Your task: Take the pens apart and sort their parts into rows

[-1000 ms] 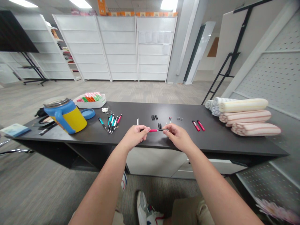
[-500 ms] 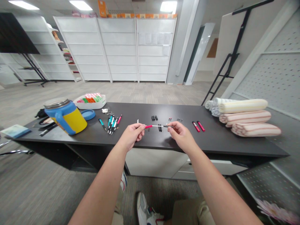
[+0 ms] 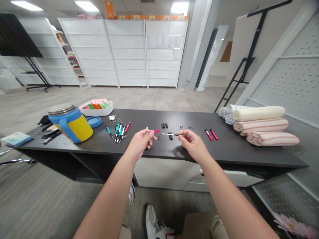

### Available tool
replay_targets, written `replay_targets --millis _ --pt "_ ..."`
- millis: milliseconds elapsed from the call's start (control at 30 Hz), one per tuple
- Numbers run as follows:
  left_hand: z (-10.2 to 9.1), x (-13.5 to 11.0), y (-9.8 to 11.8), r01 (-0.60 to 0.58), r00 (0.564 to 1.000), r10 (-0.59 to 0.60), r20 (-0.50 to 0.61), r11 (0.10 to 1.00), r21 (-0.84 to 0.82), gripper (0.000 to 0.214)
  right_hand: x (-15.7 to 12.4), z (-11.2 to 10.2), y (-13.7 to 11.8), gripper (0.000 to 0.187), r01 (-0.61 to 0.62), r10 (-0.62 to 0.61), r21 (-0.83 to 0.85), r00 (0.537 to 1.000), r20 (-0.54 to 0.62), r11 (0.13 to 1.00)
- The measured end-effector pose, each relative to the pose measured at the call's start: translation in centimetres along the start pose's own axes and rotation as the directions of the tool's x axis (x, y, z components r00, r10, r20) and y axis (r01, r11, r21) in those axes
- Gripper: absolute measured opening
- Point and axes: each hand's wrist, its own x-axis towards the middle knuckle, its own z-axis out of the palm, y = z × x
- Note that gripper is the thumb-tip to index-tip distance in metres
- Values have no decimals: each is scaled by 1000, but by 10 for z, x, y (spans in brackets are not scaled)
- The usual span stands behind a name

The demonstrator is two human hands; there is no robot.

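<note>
My left hand pinches a red pen barrel, its end poking out past the thumb. Opposite it, my right hand holds a pen refill between thumb and fingers. The refill is a thin white tube with a dark part near the fingertips, and its free end points at the barrel with a gap between them. On the desk behind lie short black pen parts, black tubes, small red-tipped pieces and tiny springs or clips too small to tell. Two red barrels lie right of my right hand.
Several pens lie in a pile on the left of the dark desk. Beyond them stand a blue and yellow mug, its blue lid and a white basket. Rolled towels are stacked at the right end.
The refill has come out of the red barrel. The barrel now tilts upward in my left hand, apart from the refill in my right hand.
</note>
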Motion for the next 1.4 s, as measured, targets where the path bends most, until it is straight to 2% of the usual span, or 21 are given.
replay_targets --millis 200,267,333,367,467,533,600,667,767,900,1033,1200,1400 --pt "0 -2 0 -55 997 57 48 997 -53 44 0 1 0 36 -4 4 0 1000 8 1000" --pt "1 -3 1 -79 994 78 82 997 5 41 0 1 0 36 1 -1 -18 1000 21 1000" --pt "3 -5 1 -115 989 96 112 977 178 37 0 1 1 36 15 -14 -36 999 33 999" --pt "4 -6 2 -151 985 119 125 942 298 36 0 2 1 36 24 -23 -42 999 39 999" --pt "5 -7 3 -286 958 226 175 757 587 34 0 2 2 35 42 -38 -67 997 63 997" --pt "5 -7 3 -328 943 270 192 685 650 32 0 3 2 34 43 -36 -94 996 75 995" --pt "5 -6 3 -331 942 275 191 674 661 33 0 3 1 33 44 -35 -105 996 81 993" --pt "4 -6 4 -311 950 254 183 693 650 35 0 2 0 32 44 -37 -88 996 80 995" --pt "3 -7 4 -238 971 186 148 769 593 37 0 1 -1 33 21 -20 -21 998 58 1000" --pt "1 -7 2 -146 988 108 108 875 461 40 1 0 1 37 -28 26 109 999 21 994" --pt "-1 -5 -2 -98 992 63 112 937 335 44 2 -1 5 36 -44 46 206 999 -4 978" --pt "-4 -1 -6 -83 990 56 128 971 223 43 3 0 4 36 -29 41 270 998 -38 962" --pt "-4 -1 -7 -76 992 48 117 966 248 44 2 0 5 34 -7 24 306 998 -50 952"
